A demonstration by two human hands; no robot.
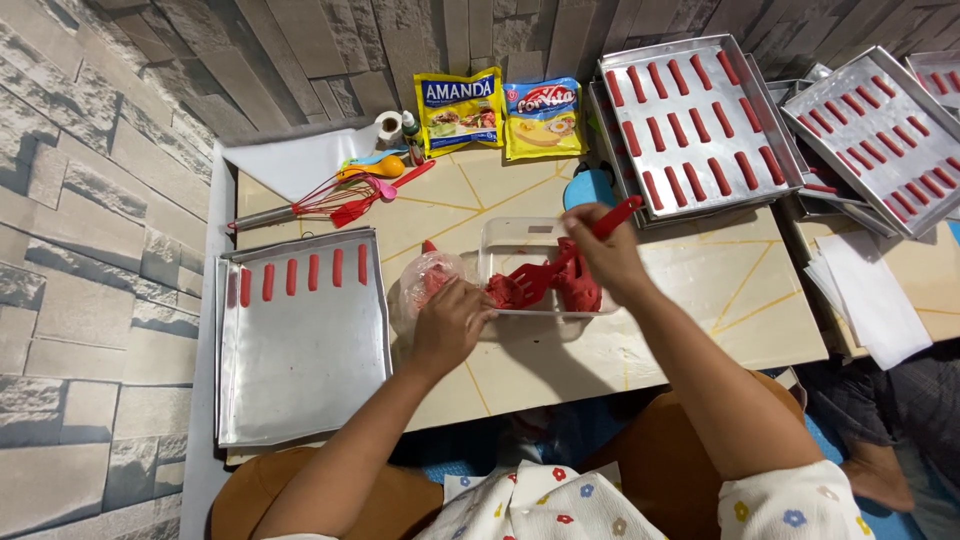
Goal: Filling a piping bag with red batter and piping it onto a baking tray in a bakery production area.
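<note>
My right hand (607,252) grips a red slotted spatula (560,262) whose blade digs into red dough inside a clear plastic container (520,236) at the table's middle. My left hand (450,322) rests on the container's near left corner and touches a clear piping bag (428,276) smeared with red dough. A metal baking tray (300,350) lies to the left, with a row of several short red dough sticks (300,275) along its far edge.
Two yellow food packets (505,112), a whisk and red and orange utensils (340,195), a white sheet (300,160) and small bottles stand at the back. Trays filled with red sticks (695,125) (880,135) are stacked at the right, white papers (870,295) beside them. Stone wall on the left.
</note>
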